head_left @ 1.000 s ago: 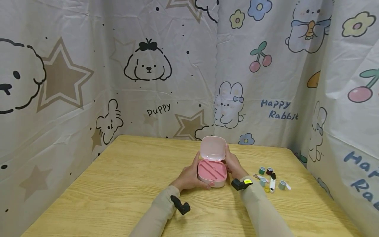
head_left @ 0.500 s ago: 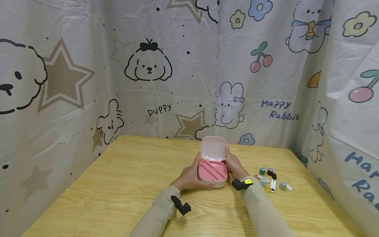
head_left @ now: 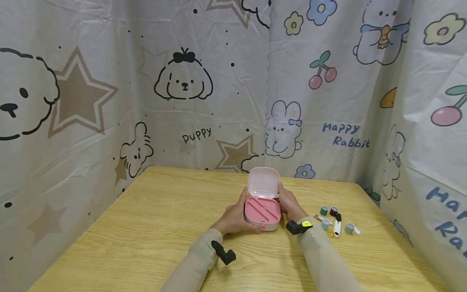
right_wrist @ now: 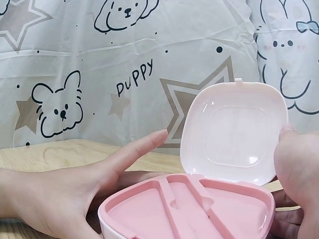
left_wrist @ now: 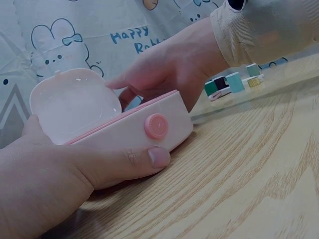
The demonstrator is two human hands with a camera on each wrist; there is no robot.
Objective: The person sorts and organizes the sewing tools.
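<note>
A small pink box [head_left: 262,210] stands on the wooden table [head_left: 146,227], its pale lid [head_left: 263,182] raised upright at the back. Its tray [right_wrist: 199,209] has divided compartments that look empty. My left hand [head_left: 235,215] holds the box's left side, with the thumb [left_wrist: 149,158] lying along the front wall under a round pink button [left_wrist: 156,126] and the fingers [right_wrist: 134,149] stretched along the side. My right hand [head_left: 288,205] grips the right side, thumb [right_wrist: 299,164] against the lid's edge.
To the right of the box lie several small thread spools, among them a green one [head_left: 323,210] and a dark red one [head_left: 333,211], plus a white and black tool [head_left: 337,225]. Cartoon-print curtains [head_left: 182,101] close in the table on three sides.
</note>
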